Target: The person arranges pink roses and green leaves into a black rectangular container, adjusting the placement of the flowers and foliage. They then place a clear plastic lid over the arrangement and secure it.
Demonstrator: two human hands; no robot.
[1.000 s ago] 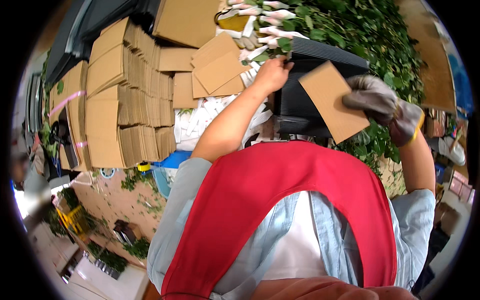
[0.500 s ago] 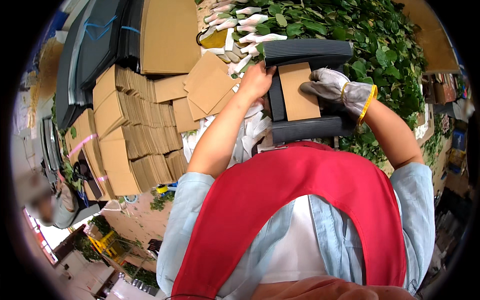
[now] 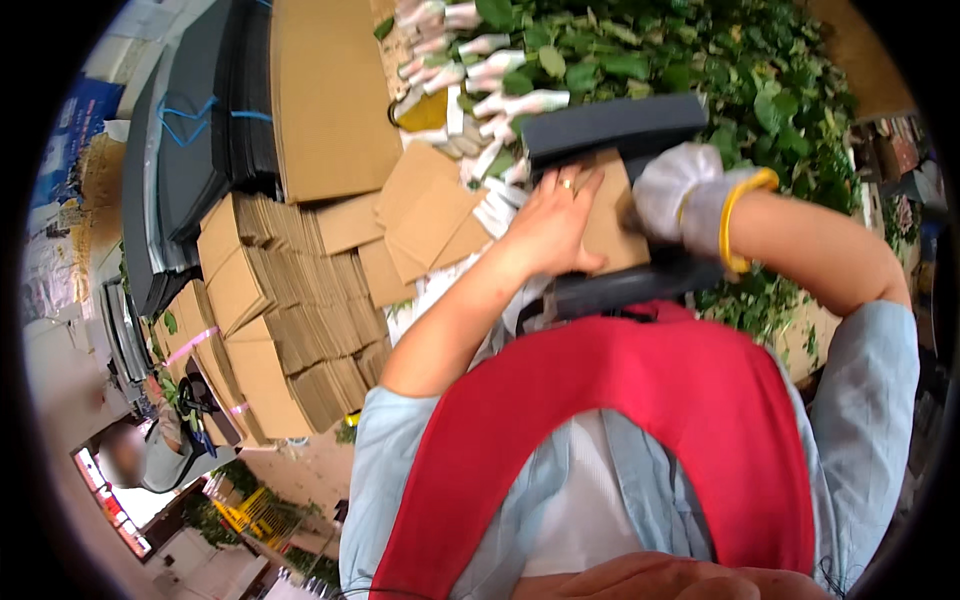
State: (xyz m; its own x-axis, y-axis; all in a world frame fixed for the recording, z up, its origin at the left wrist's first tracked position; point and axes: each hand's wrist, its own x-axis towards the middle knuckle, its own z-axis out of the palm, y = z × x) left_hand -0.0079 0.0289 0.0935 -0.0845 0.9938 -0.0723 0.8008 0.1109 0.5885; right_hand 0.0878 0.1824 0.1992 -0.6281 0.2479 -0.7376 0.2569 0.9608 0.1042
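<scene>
A dark grey corrugated sheet lies in front of me, with its far flap (image 3: 615, 130) and near flap (image 3: 640, 284) bent up. Between them is a brown cardboard piece (image 3: 612, 235). My bare left hand (image 3: 555, 222), a ring on one finger, lies with spread fingers across the left side of the cardboard and the sheet's edge. My right hand (image 3: 688, 198), in a grey-white glove with a yellow cuff, is at the cardboard's right edge. Its fingers are curled downward and smeared by motion; whether they grip anything is hidden.
Leafy green stems (image 3: 680, 60) with white-wrapped ends (image 3: 490, 65) cover the far side of the table. At left stand folded cardboard stacks (image 3: 300, 290), loose cardboard pieces (image 3: 430, 215) and a pile of dark grey sheets (image 3: 205, 130). Another person (image 3: 165, 455) is at the far left.
My left hand has moved from the sheet's far left corner onto the cardboard, fingers spreading. My right hand has curled downward at the cardboard's right edge. The whole view has shifted slightly.
</scene>
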